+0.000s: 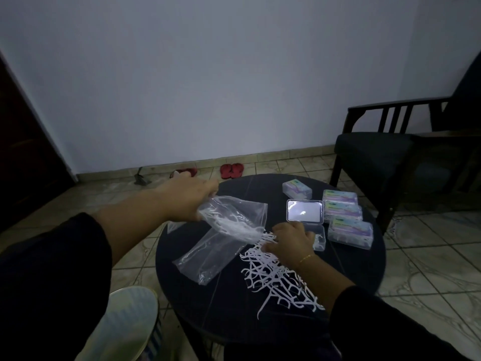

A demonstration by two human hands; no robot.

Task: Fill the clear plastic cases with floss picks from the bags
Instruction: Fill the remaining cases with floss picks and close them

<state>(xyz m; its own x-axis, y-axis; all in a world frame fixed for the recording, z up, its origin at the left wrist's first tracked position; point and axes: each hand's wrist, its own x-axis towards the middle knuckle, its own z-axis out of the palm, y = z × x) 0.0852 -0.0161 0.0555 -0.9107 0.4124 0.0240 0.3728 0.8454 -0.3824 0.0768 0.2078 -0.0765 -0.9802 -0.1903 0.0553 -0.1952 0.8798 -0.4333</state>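
step: I read it as emptying a bag, picks spilling onto the desk.
left hand: grips the raised bag at 10 o'clock.
right hand: fingers spread, loosely bent, on the floss picks at centre.
open case: just beside it, 2 o'clock.
next: gather picks, load case.

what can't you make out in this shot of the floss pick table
Head view only:
- Open case: its contents, hidden by the right hand.
- Left hand: fingertips, hidden behind the bag it holds.
- Closed cases: label print, too dim and small.
- Loose floss picks: number, tangled and partly under the right forearm.
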